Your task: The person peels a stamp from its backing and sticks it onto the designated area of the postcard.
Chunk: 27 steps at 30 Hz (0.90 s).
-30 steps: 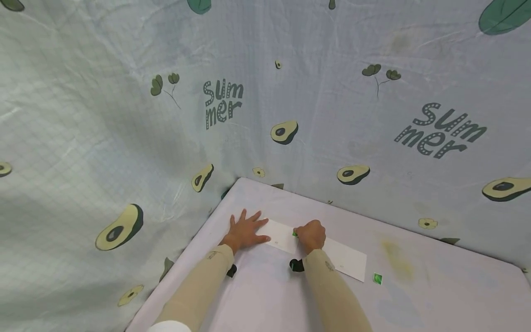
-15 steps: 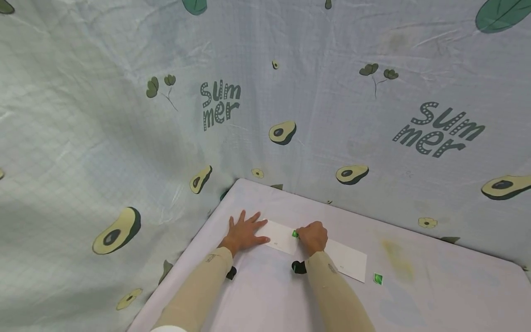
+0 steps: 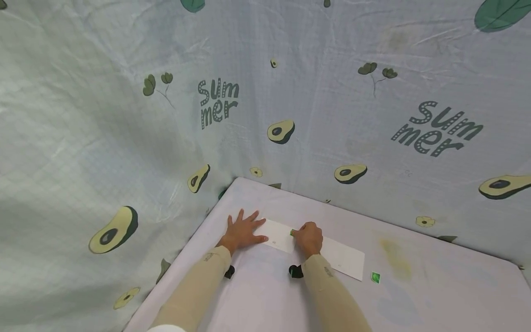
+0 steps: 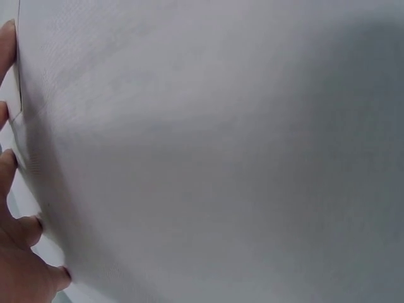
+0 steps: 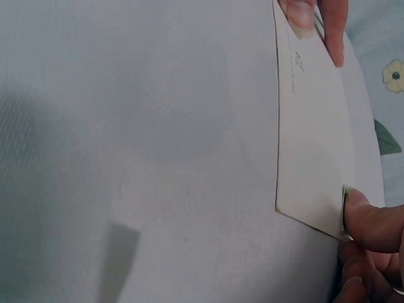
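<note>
A white envelope [image 3: 277,237] lies flat on the table, with small faint marks near its lower edge. My left hand [image 3: 242,234] rests with spread fingers over its left end; the left wrist view catches only those fingertips [image 4: 7,165] at its edge. At the envelope's upper right corner, my right hand [image 3: 309,240] pinches a small green stamp [image 3: 292,232], its other fingers curled. From the right wrist, the stamp stands edge-on beside the thumb at the envelope [image 5: 309,145]; whether it sticks to the paper I cannot tell.
A second white envelope [image 3: 344,260] lies to the right, partly behind the right hand. Beyond its right end is another green stamp [image 3: 375,277]. Patterned curtains [image 3: 307,101] close off the table's [image 3: 452,290] left and far sides.
The right hand stays at the envelope's corner, its fingers shifting slightly around the stamp, which now shows less of its face. My left hand keeps its place.
</note>
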Tool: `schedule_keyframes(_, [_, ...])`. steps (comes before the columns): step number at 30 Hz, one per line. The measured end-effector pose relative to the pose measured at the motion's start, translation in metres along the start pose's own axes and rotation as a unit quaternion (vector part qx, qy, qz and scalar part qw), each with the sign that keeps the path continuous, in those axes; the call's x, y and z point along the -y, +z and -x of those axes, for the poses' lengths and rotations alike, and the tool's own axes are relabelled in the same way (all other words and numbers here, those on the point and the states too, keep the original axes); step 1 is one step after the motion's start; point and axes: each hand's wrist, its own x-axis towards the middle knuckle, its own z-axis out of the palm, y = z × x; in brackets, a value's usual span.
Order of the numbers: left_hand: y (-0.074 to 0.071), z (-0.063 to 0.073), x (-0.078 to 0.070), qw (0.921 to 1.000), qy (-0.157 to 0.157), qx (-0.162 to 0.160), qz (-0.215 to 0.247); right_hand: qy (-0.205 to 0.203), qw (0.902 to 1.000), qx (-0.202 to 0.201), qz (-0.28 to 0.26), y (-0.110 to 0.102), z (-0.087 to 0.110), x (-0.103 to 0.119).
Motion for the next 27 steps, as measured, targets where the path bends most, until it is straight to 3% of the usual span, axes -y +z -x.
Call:
schedule_keyframes(8, [-0.003, 0.001, -0.001, 0.9999, -0.002, 0.005, 0.011, -0.034, 0.999, 0.026, -0.009, -0.005, 0.002, -0.006])
schedule_keyframes(14, [-0.003, 0.0, -0.003, 0.9999, -0.001, 0.01, 0.013, -0.044, 0.9988, 0.012, -0.014, -0.006, 0.0, -0.013])
schedule_keyframes(24, [-0.009, -0.003, -0.006, 0.9986, -0.02, 0.032, 0.037, -0.074, 0.997, 0.02, -0.01, -0.009, 0.004, -0.017])
schedule_keyframes(27, [-0.01, -0.003, -0.008, 0.9985, -0.02, 0.03, 0.042, -0.101, 0.9948, 0.009, 0.008, -0.012, 0.007, -0.019])
